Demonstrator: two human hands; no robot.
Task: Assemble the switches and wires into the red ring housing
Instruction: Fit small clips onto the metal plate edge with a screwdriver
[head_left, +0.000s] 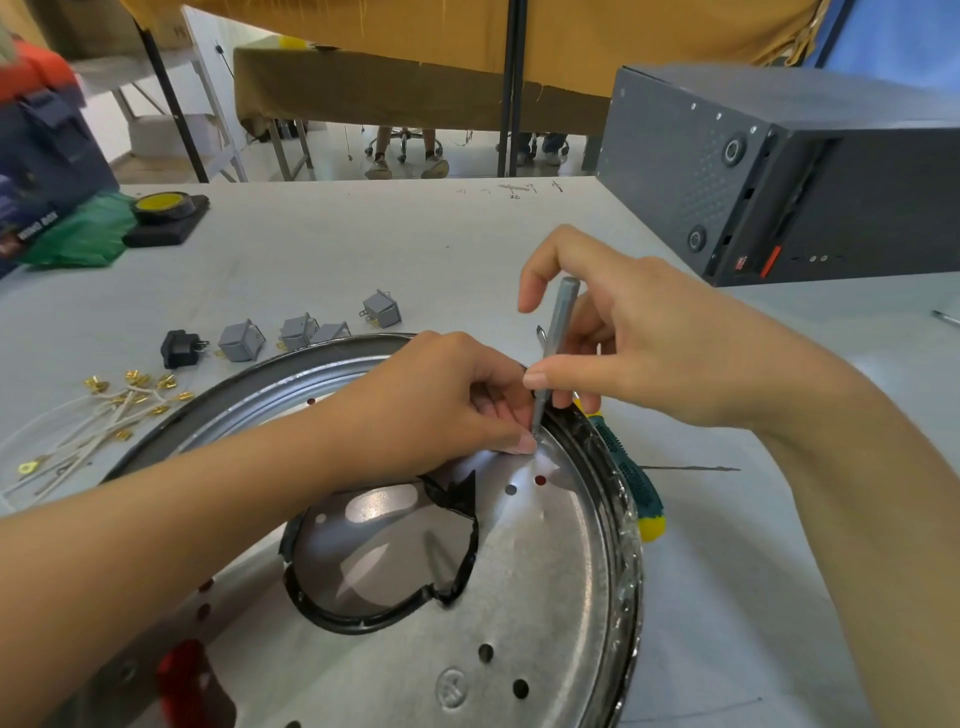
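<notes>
Two hands work a small tool at the far rim of the metal ring housing.

The right hand pinches a slim grey screwdriver upright, its tip down by the left hand, whose fingertips press together on the housing just inside the rim. Four grey rocker switches and a black one sit on the white table beyond the rim; white wires with brass terminals lie to the left. A green-handled screwdriver rests just beside the housing's right edge.
</notes>
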